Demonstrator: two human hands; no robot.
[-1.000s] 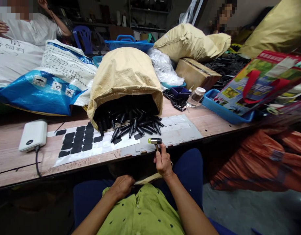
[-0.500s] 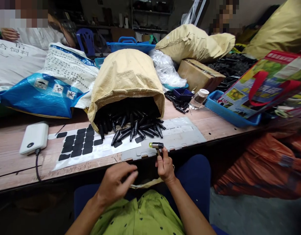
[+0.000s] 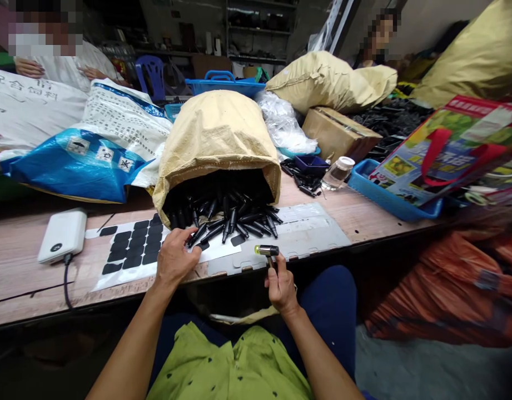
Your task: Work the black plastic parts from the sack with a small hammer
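Note:
My right hand [image 3: 282,286] is closed round the handle of a small hammer [image 3: 267,250], just off the table's front edge. The hammer's head is yellow-green at one end and black at the other. My left hand [image 3: 175,258] reaches over the table edge, thumb and forefinger apart beside the nearest black pen-like tube [image 3: 197,235]; whether a fingertip touches it I cannot tell. More black tubes [image 3: 233,216] spill in a heap from the mouth of a tan cloth sack [image 3: 220,133] lying on its side. Below them is a white sheet with black rounded stickers [image 3: 133,250].
A white power bank [image 3: 63,236] with a cable lies at the left, before a blue-and-white sack [image 3: 84,150]. A grey board [image 3: 309,228] runs along the front edge. Rightward stand a clear jar [image 3: 338,173], a blue basket [image 3: 395,197] and a cardboard box [image 3: 339,133]. Two people are across the table.
My left hand has moved forward and left, from above my lap to the near tubes. The hammer stays in my right hand at about the same spot.

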